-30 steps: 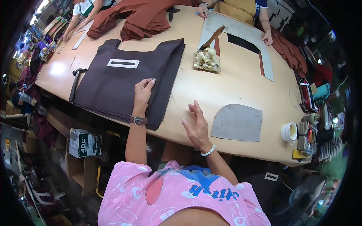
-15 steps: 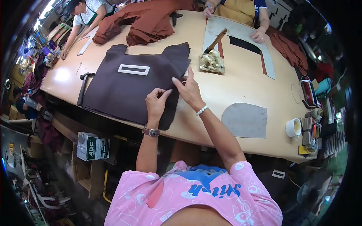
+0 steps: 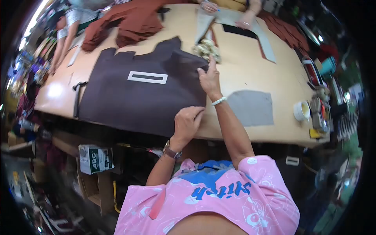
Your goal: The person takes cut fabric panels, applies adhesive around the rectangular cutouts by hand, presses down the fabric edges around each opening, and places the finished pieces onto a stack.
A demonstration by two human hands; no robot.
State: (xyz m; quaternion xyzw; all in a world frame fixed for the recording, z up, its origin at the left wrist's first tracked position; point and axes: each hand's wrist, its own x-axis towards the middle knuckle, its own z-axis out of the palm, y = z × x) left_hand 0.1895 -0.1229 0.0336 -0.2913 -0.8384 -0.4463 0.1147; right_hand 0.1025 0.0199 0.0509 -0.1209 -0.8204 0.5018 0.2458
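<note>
Shirt: pink, blue-lettered, along the bottom of view.
Can: below the near edge of the table, left of the shirt.
Left hand: closed, pinching the right edge of the sheet near the lower corner; watch on the wrist.
Right hand: at the sheet's upper right corner, fingers extended, thumb against the edge; cannot tell whether gripping; beads on the wrist.
Sheet: dark, broad, on the table's near left part, reaching right to both hands.
Cup: white, near the table's right end.
Grey piece: flat, just right of the right wrist.
Hammer: just beside the sheet's left edge.
Frame: white, slotted, lying on the sheet.
Lump: pale, blurred, partly behind the right fingertips.
Template: pale, beyond the lump, under a co-worker's hand.
Brown pieces: heaped, beyond the sheet.
</note>
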